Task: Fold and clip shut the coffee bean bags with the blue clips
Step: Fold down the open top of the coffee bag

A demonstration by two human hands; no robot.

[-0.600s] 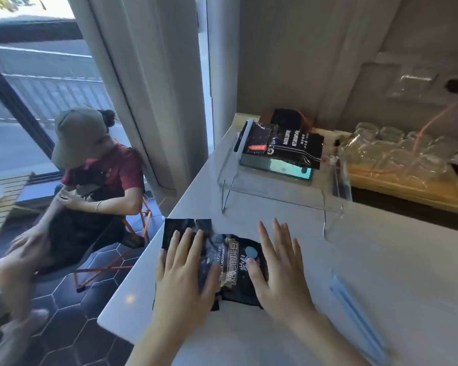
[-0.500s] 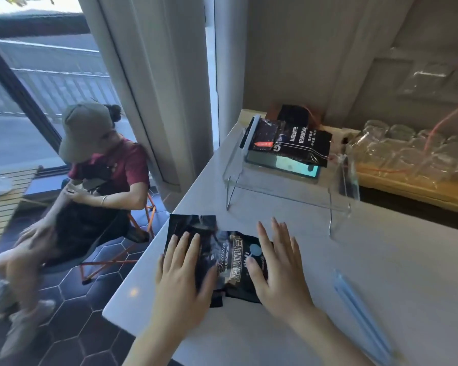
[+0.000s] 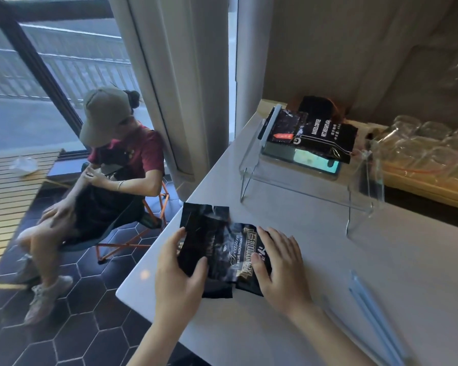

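Note:
A black coffee bean bag with gold lettering lies flat near the left edge of the white table, its open top pointing away to the left. My left hand grips the bag's left side, thumb on top. My right hand rests flat on the bag's right part, fingers spread. Long blue clips lie on the table to the right of my right arm. More black coffee bags are stacked on a clear acrylic stand farther back.
A phone with a lit screen lies under the stacked bags. A wooden tray of glass cups stands at the back right. A person in a hat sits on a folding chair left of the table, below its edge.
My left hand has slid left off the middle of the bag and taken hold of its left side. My right hand has stayed on the right part. The view has shifted slightly.

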